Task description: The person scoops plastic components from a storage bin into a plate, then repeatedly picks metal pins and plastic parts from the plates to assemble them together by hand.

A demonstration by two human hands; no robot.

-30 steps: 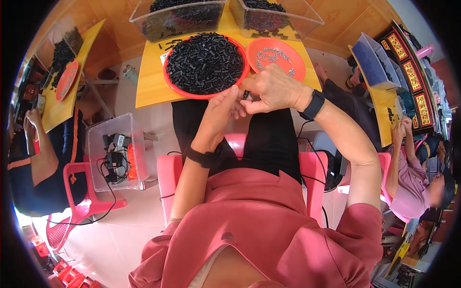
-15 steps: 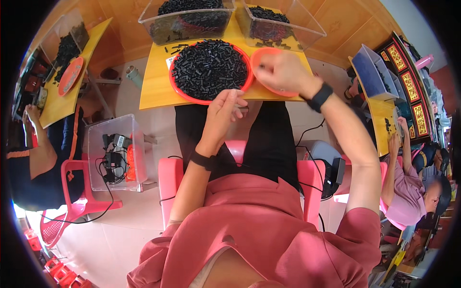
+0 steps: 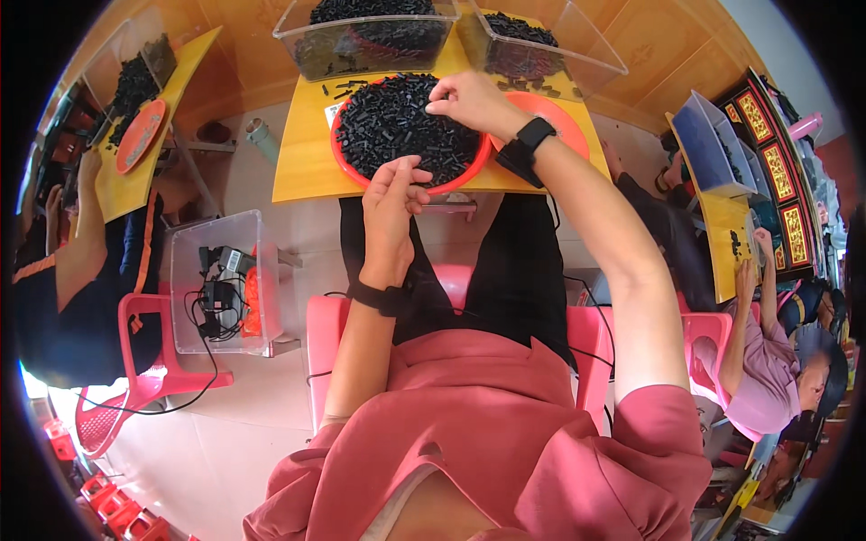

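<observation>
A round red tray (image 3: 339,171) on the yellow table is heaped with small black plastic pieces (image 3: 406,122). At the tray's front edge, my left hand (image 3: 390,207) has its thumb and fingers pressed together; whatever lies between them is too small to make out. My right hand (image 3: 471,101) is over the right part of the heap, fingertips pinched, with their contents hidden. Partly behind my right wrist lies a flatter orange-red plate (image 3: 564,135). Both my wrists wear black bands.
Two clear plastic bins, one left (image 3: 361,59) and one right (image 3: 591,72), hold more black pieces at the table's back. A clear box (image 3: 180,307) with cables and adapters stands at left. People sit at yellow tables on either side.
My right hand has moved left from above the orange-red plate to the heap in the red tray. My left hand has shifted slightly left, staying by the tray's front edge.
</observation>
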